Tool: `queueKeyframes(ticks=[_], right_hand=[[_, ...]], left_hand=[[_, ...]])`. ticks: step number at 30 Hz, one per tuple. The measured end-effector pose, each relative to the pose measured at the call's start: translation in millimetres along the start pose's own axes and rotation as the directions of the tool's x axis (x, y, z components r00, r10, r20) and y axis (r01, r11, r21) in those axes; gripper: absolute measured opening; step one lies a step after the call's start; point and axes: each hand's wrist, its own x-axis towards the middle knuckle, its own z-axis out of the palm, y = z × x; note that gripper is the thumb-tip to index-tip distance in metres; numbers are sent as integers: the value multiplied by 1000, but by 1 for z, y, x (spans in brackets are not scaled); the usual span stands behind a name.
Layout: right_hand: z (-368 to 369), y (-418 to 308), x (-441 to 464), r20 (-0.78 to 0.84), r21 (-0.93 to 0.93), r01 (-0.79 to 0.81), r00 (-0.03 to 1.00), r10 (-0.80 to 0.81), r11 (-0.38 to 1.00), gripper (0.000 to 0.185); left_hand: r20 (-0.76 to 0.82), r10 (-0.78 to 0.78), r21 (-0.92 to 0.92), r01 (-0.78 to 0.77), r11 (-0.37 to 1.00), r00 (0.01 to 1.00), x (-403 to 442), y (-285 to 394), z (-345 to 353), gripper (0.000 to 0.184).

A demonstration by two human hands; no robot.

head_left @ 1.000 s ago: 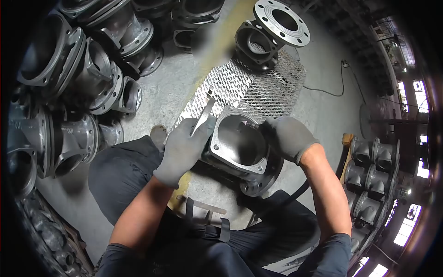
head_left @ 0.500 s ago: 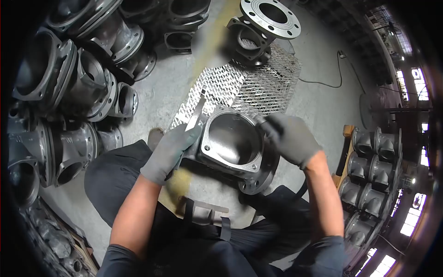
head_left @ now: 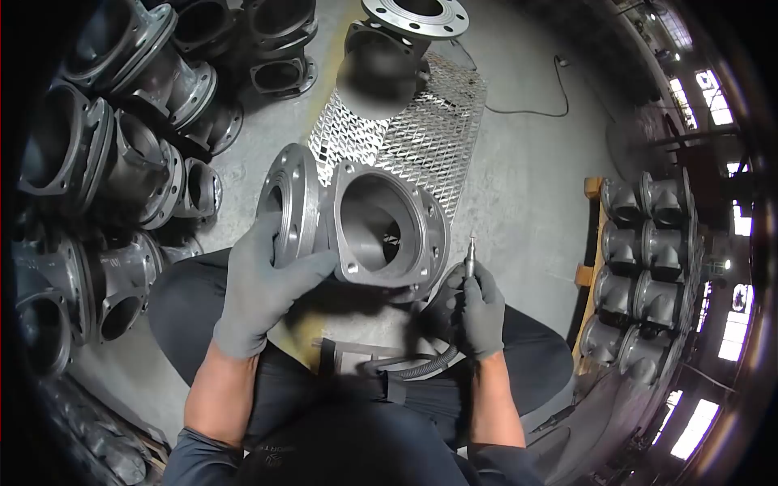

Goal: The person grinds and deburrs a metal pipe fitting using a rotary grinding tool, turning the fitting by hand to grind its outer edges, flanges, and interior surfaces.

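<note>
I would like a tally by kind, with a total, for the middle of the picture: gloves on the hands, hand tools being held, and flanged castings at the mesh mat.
Gloves: 2 (left hand, right hand)
Hand tools: 1 (slim tool)
Flanged castings: 2 (near casting, far casting)
Total: 5

Stacked castings (head_left: pixel 134 146) are crowding the left, and rows of fittings (head_left: pixel 624 251) are lining the right. Between them, a mesh panel (head_left: pixel 442 134) is lying ahead, with a flanged body (head_left: pixel 378 219) sitting at its near end, before the lap (head_left: pixel 356 421).
</note>
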Motion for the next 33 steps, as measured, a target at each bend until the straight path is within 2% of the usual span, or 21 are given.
queueKeyframes(ticks=[1,3,7,9,11,13,15,16,17,18,19,20,21,24,25,27,29,33], right_hand=[[1,7,-6,1,10,-6,1000,6,1000,41],[3,16,-9,10,59,-35,999,35,998,41],[15,7,-18,-39,153,28,999,-23,988,42],[15,1,-17,-38,76,-18,999,21,997,44],[19,5,-11,-45,86,4,999,0,996,48],[32,12,-1,-132,-63,292,945,-298,954,46],[37,2,-3,-122,105,207,973,-194,973,42],[38,1,-1,-119,70,164,981,-155,984,39],[37,0,1,-117,36,122,986,-117,992,36],[37,-1,2,-111,92,48,993,-38,995,44],[35,10,9,-110,93,44,993,-33,995,44],[34,19,18,-108,126,53,993,-40,991,41],[32,26,22,-109,173,25,994,-6,985,38],[32,25,29,-145,211,23,989,8,977,34],[31,27,31,-179,195,49,984,-13,980,35],[27,37,41,-162,229,26,987,11,973,36],[26,58,58,-212,79,155,968,-135,985,37],[26,53,55,-194,86,146,973,-127,986,38]], left_hand=[[3,-2,11,2,1000,1000,-4,-2,2,44],[-22,-6,-180,2,984,1000,-5,-11,6,44],[-31,23,-220,-29,975,999,-6,-14,11,45],[-18,46,-188,-49,981,999,-5,-16,11,47],[11,35,-214,-32,976,999,-7,-13,14,51],[7,4,-156,-3,988,1000,-11,-8,19,54],[18,21,-134,-18,991,1000,-13,-7,24,54],[30,47,-52,-45,998,998,-13,-6,23,56],[30,45,-50,-44,998,999,-13,-2,25,56],[73,49,-53,-45,998,996,-14,3,29,59],[116,50,-56,-44,997,992,-14,6,31,63],[164,26,-68,-15,998,986,-11,3,32,80],[166,22,-63,-12,998,986,-9,-1,33,80],[302,241,240,-318,917,922,-14,-16,33,103],[306,238,244,-318,916,922,-15,-25,33,103],[428,467,495,-633,595,774,-18,-45,33,108],[474,424,500,-632,592,772,-25,-50,35,109],[443,437,515,-621,590,783,-29,-60,36,107]])
